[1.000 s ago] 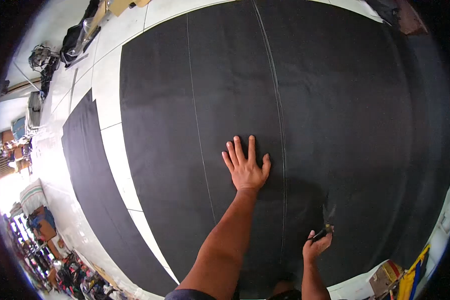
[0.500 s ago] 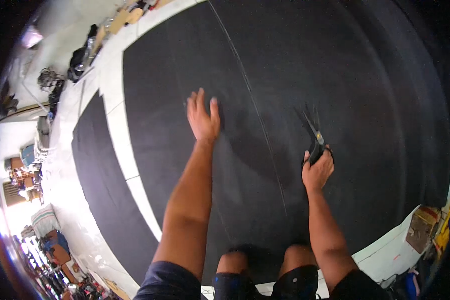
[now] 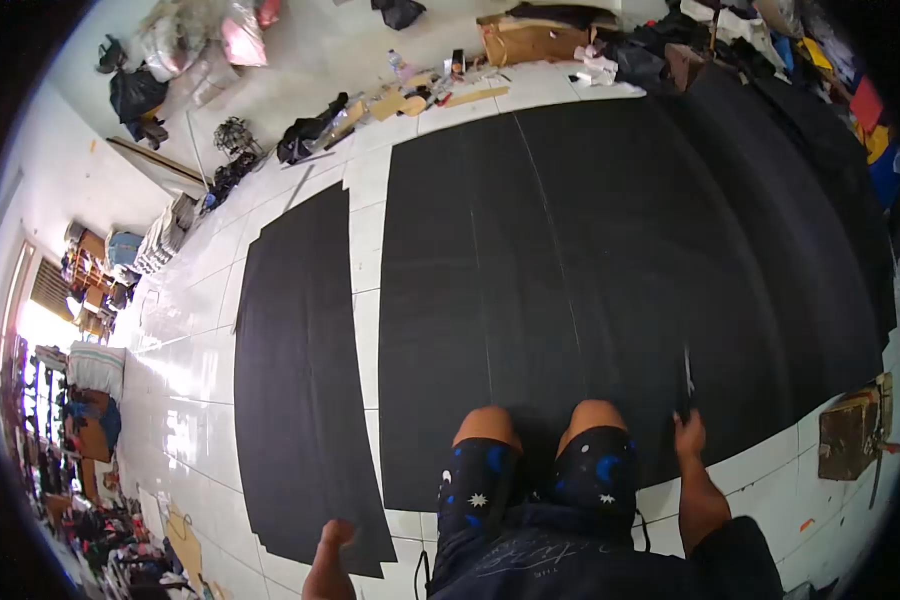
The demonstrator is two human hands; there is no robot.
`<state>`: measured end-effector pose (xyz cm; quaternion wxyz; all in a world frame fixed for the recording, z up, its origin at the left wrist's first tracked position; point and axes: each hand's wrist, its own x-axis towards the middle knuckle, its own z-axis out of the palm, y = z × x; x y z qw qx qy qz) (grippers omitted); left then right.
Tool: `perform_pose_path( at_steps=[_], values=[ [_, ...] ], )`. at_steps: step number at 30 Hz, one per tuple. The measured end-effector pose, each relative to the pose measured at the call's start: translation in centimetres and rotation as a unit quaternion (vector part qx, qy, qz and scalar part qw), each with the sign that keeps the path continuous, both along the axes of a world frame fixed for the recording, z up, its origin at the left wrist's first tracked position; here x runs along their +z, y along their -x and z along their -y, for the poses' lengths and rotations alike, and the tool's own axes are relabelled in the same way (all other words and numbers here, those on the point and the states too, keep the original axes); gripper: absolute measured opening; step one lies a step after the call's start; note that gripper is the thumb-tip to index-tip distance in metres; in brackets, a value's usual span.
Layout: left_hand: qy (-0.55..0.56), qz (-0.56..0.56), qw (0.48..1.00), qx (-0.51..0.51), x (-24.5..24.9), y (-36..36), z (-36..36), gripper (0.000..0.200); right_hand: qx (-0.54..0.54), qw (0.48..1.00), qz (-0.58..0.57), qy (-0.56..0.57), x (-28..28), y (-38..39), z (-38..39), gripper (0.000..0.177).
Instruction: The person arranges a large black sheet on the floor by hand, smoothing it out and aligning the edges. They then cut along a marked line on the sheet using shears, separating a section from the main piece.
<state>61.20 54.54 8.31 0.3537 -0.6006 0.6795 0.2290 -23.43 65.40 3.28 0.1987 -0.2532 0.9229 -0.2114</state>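
A large sheet of black fabric is spread on the tiled floor, with pale lines running along it. My knees are at its near edge. My right hand is closed around the handles of a pair of scissors, blades pointing away from me over the large sheet. To the left, across a strip of white tile, lies a narrower black fabric piece. Over that piece's near end is my left hand; its fingers are too hidden and blurred to read.
White floor tiles surround the fabric. A brown box stands at the right. Cardboard scraps and a bottle line the far wall. Clutter and a striped sack are at the left; bundled materials fill the far right corner.
My view has pulled back and up, showing more floor. My left hand has moved from the large sheet to the narrower piece. My right hand has drawn the scissors nearer my body.
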Motion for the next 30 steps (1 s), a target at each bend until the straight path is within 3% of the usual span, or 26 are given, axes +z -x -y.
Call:
perform_pose_path(
  at_steps=[2, 3, 5, 6, 7, 9, 13, 17, 20, 22, 27, 28, 29, 30],
  values=[
    [0.142, 0.000, 0.984, 0.107, 1.0, -1.4, -0.4, 0.041, -0.008, 0.986, -0.108, 0.128, -5.6, -2.0, -10.1, 0.041],
    [0.181, -0.048, 0.966, 0.180, 1.0, -0.5, 0.9, 0.042, -0.061, 0.998, -0.014, -0.003, -7.0, -2.9, -14.5, 0.045],
    [0.263, -0.146, 0.906, 0.299, -2.6, -0.6, 1.9, 0.047, 0.003, 0.998, -0.045, -0.050, -10.6, -5.1, -22.3, 0.046],
    [0.209, -0.180, 0.890, 0.362, -3.3, 1.2, 2.9, 0.052, -0.066, 0.996, -0.019, -0.054, -10.0, -6.5, -22.6, 0.043],
    [0.240, -0.188, 0.899, 0.315, -1.7, 4.9, 3.3, 0.052, -0.136, 0.989, 0.011, -0.063, -9.5, -8.2, -23.9, 0.041],
    [0.198, -0.234, 0.918, 0.253, -3.7, 7.2, 4.3, 0.053, -0.269, 0.958, 0.036, -0.093, -15.3, -7.8, -27.7, 0.048],
    [0.157, -0.215, 0.930, 0.253, -3.0, 11.4, 5.7, 0.056, -0.322, 0.938, 0.011, -0.129, -12.8, -9.8, -27.1, 0.033],
    [0.112, -0.233, 0.945, 0.200, -4.7, 13.5, 10.1, 0.062, -0.186, 0.959, 0.031, -0.213, -10.7, -9.2, -26.6, 0.032],
    [0.278, -0.204, 0.925, 0.162, -8.8, 13.0, 10.6, 0.076, -0.019, 0.957, 0.065, -0.283, -6.9, -8.4, -25.1, 0.031],
    [0.283, -0.170, 0.923, 0.199, -9.9, 13.7, 10.6, 0.084, 0.070, 0.944, 0.091, -0.309, -4.1, -7.3, -23.5, 0.030],
    [0.312, -0.144, 0.889, 0.302, -9.6, 15.1, 10.0, 0.089, 0.057, 0.916, 0.115, -0.379, 0.1, -5.2, -19.5, 0.033],
    [0.305, -0.136, 0.891, 0.306, -9.0, 15.5, 10.1, 0.089, 0.198, 0.894, -0.027, -0.402, -1.2, -3.6, -19.5, 0.034],
    [0.302, -0.128, 0.892, 0.310, -8.5, 15.7, 10.5, 0.089, 0.331, 0.836, -0.169, -0.403, -3.0, -1.7, -19.6, 0.035],
    [0.294, -0.121, 0.896, 0.312, -8.0, 15.7, 10.9, 0.088, 0.352, 0.853, -0.140, -0.358, -1.9, -2.0, -16.7, 0.037]
  ],
)
